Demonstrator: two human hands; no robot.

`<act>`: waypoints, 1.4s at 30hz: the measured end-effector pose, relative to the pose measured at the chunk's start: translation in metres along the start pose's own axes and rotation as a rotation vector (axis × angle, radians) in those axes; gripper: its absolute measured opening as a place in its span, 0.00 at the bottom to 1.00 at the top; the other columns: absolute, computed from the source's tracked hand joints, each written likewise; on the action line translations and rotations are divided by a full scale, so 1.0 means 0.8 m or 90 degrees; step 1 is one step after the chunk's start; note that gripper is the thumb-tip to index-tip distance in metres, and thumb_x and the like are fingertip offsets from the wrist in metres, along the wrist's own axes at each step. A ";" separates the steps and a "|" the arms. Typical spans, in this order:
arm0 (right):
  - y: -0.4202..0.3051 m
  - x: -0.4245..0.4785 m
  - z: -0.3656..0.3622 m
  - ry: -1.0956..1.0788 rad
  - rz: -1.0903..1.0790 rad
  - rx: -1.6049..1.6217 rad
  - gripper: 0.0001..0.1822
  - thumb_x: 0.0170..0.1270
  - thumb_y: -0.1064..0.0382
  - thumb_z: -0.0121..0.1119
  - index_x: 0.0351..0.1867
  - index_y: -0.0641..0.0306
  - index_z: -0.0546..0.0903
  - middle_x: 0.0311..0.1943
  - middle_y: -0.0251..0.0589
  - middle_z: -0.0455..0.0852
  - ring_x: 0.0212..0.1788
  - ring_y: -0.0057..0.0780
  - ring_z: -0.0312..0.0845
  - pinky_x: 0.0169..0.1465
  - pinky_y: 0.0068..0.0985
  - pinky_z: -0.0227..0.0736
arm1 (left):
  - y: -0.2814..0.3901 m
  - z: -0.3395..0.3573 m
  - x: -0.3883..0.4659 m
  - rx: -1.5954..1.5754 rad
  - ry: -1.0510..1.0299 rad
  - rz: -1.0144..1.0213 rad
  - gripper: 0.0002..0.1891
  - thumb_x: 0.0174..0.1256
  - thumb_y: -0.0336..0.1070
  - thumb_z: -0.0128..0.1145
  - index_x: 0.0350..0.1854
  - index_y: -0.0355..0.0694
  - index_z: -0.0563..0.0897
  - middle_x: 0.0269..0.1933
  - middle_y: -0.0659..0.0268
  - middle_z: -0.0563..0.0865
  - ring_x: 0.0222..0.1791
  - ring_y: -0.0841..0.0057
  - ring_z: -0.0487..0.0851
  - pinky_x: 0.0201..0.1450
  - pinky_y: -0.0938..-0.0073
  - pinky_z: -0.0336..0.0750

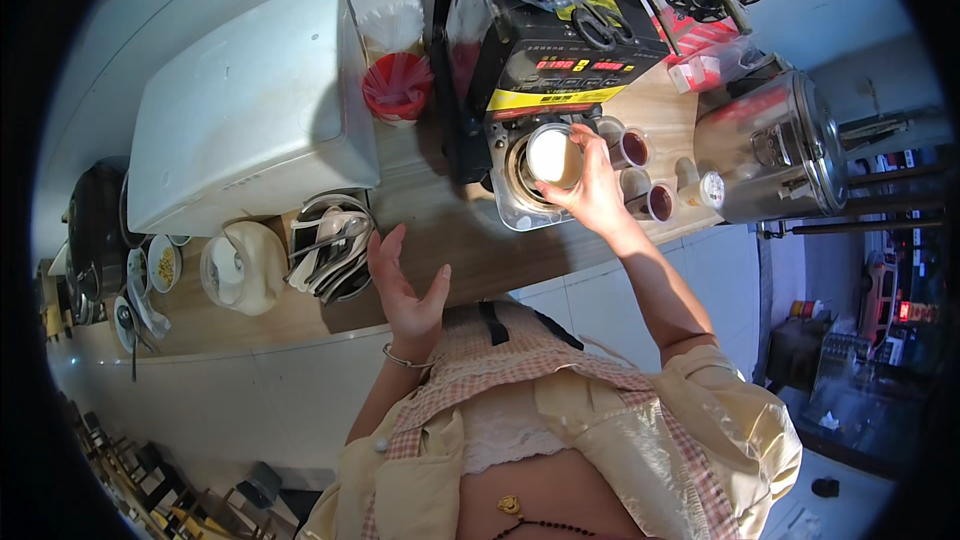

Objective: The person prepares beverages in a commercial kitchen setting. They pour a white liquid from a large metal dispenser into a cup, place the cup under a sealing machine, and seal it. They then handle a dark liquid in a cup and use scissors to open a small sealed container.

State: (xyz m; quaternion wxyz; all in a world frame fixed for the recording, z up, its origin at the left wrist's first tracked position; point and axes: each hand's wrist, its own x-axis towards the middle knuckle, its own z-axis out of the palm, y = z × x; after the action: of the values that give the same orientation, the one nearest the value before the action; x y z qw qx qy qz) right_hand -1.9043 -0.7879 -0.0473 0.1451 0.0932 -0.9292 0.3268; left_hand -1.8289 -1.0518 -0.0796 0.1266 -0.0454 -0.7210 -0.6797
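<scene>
My right hand (592, 184) grips a clear plastic cup (553, 157) with a pale, milky drink or film at its top. I hold it over the round cup holder (517, 178) in the metal tray of a black cup-sealing machine (574, 52). Whether the cup rests in the ring is hidden. To its right stand cups with dark red contents (661, 202) and a sealed cup (709, 190) with a printed lid. My left hand (409, 289) is held above the counter's front edge, fingers apart and holding nothing. Beside it is a container of spoons and ladles (330, 247).
A white box (247, 105) fills the counter's left part. A red cup of clear plastic pieces (397, 86) stands between it and the machine. Farther left are a translucent tub (241, 268) and small bowls (164, 262). A large steel urn (772, 146) stands right; scissors (602, 25) lie on the machine.
</scene>
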 end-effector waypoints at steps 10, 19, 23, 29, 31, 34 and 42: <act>0.030 -0.016 0.037 -0.010 0.028 -0.021 0.42 0.35 0.57 0.73 0.48 0.74 0.60 0.55 0.60 0.61 0.57 0.53 0.61 0.59 0.36 0.60 | 0.003 -0.004 0.001 -0.016 0.009 -0.011 0.44 0.44 0.20 0.59 0.64 0.34 0.47 0.59 0.54 0.63 0.62 0.66 0.61 0.67 0.66 0.49; 0.037 -0.020 0.045 -0.025 0.056 0.024 0.45 0.37 0.54 0.73 0.52 0.76 0.60 0.57 0.61 0.61 0.60 0.53 0.58 0.61 0.35 0.58 | 0.009 -0.011 -0.001 -0.013 0.020 -0.004 0.44 0.45 0.17 0.56 0.65 0.37 0.47 0.59 0.52 0.65 0.62 0.65 0.62 0.67 0.64 0.50; 0.037 -0.019 0.044 -0.050 0.048 -0.024 0.48 0.37 0.56 0.73 0.57 0.76 0.57 0.59 0.59 0.59 0.62 0.51 0.57 0.63 0.35 0.55 | 0.014 -0.015 -0.002 -0.002 0.020 -0.010 0.43 0.46 0.16 0.54 0.66 0.39 0.47 0.59 0.54 0.65 0.63 0.65 0.62 0.67 0.64 0.51; 0.040 -0.014 0.047 -0.031 0.056 -0.086 0.51 0.37 0.54 0.73 0.59 0.74 0.55 0.60 0.60 0.59 0.64 0.51 0.53 0.65 0.36 0.51 | 0.020 -0.023 -0.003 -0.016 0.032 -0.017 0.43 0.47 0.17 0.56 0.65 0.36 0.45 0.60 0.50 0.62 0.63 0.63 0.60 0.67 0.64 0.49; 0.043 -0.011 0.053 -0.015 0.057 -0.074 0.51 0.36 0.54 0.73 0.60 0.74 0.55 0.60 0.60 0.59 0.64 0.51 0.52 0.66 0.37 0.50 | 0.020 -0.026 -0.004 -0.024 0.036 -0.012 0.43 0.47 0.17 0.55 0.65 0.36 0.45 0.60 0.50 0.62 0.63 0.63 0.60 0.67 0.64 0.49; 0.044 -0.009 0.060 0.048 0.062 -0.064 0.50 0.38 0.54 0.72 0.60 0.73 0.55 0.58 0.60 0.62 0.62 0.52 0.55 0.65 0.37 0.52 | 0.018 -0.029 -0.004 -0.033 0.042 -0.021 0.43 0.47 0.17 0.55 0.65 0.36 0.45 0.60 0.51 0.62 0.63 0.63 0.60 0.67 0.64 0.50; 0.051 -0.040 0.021 0.255 0.141 -0.012 0.32 0.50 0.60 0.65 0.54 0.72 0.64 0.46 0.53 0.73 0.51 0.46 0.69 0.54 0.35 0.63 | 0.016 -0.033 -0.013 -0.033 0.053 -0.082 0.41 0.50 0.18 0.54 0.65 0.36 0.46 0.60 0.51 0.63 0.63 0.65 0.61 0.66 0.65 0.51</act>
State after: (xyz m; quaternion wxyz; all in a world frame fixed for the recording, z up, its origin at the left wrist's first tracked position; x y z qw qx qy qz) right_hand -1.8890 -0.7645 -0.0940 0.2911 -0.0778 -0.8894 0.3437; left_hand -1.8129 -1.0764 -0.0686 0.1112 0.0262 -0.6987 -0.7062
